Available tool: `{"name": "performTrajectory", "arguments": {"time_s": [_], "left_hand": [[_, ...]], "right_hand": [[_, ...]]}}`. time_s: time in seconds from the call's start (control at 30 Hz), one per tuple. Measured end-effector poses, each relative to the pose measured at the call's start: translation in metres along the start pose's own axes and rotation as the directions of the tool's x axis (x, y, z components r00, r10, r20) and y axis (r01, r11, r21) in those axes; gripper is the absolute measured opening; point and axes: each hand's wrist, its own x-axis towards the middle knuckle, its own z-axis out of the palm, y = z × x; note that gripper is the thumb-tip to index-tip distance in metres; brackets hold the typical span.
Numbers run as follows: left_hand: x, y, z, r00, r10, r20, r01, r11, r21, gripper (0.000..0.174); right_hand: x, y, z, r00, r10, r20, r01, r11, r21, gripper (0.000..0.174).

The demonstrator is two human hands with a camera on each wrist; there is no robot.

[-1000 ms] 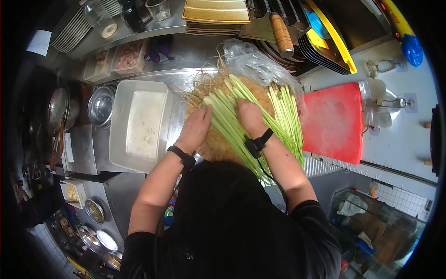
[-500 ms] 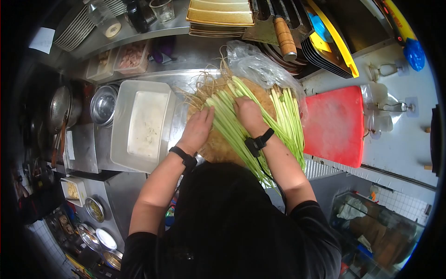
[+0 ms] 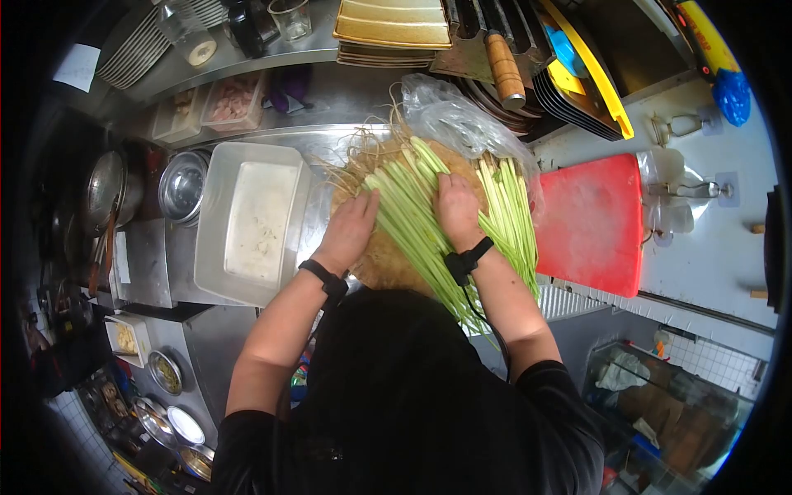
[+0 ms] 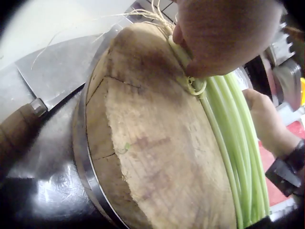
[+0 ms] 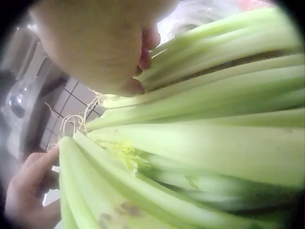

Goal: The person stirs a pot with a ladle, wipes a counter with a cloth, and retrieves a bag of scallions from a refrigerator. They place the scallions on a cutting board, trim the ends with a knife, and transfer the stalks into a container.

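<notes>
A bundle of pale green celery stalks (image 3: 417, 223) with stringy roots lies across a round wooden chopping block (image 3: 388, 268). My left hand (image 3: 351, 228) touches the bundle's left side near the root ends, its fingers fairly straight in the head view. On the bundle's right side, my right hand (image 3: 458, 210) curls its fingers over a few stalks, close up in the right wrist view (image 5: 105, 47). More celery stalks (image 3: 507, 198) lie to its right, partly under a clear plastic bag (image 3: 450, 115). The palms' undersides are hidden.
Left of the block stands a clear plastic tub (image 3: 210, 223). A cleaver (image 4: 52, 67) lies on the metal counter beside the block. The red cutting board (image 3: 590, 223) is at the right. Stacked plates (image 3: 392, 25) and a wooden-handled tool (image 3: 503, 70) sit at the back.
My right hand has moved to the right across the bundle, onto the stalks at its right side. My left hand stays at the bundle's left edge.
</notes>
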Motion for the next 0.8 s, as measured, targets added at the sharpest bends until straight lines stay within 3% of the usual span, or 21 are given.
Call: {"name": "performTrajectory", "arguments": {"time_s": [0.47,0.53,0.57,0.63,0.8], "left_hand": [[-0.001,-0.001,0.003,1.000,0.016,-0.023,-0.016,1.000,0.008,0.061],[-0.001,-0.001,0.002,1.000,0.014,-0.023,-0.014,1.000,0.010,0.061],[-0.001,-0.001,0.001,1.000,0.014,-0.022,-0.014,1.000,0.011,0.061],[-0.001,0.000,0.001,1.000,0.019,-0.018,-0.019,1.000,0.009,0.061],[-0.001,-0.002,0.003,1.000,-0.016,0.021,0.017,1.000,-0.026,0.064]], "right_hand": [[0.004,-0.007,-0.007,0.994,-0.023,0.106,0.028,0.999,-0.045,0.009],[0.008,-0.015,-0.017,0.990,0.050,0.133,-0.054,0.998,0.030,0.009],[0.011,-0.019,-0.022,0.990,0.051,0.134,-0.055,0.998,0.030,0.009],[0.018,-0.030,-0.029,0.997,-0.023,0.074,0.006,0.976,0.219,0.013],[0.015,-0.031,0.003,0.989,-0.051,0.137,0.019,0.975,0.222,0.009]]}}
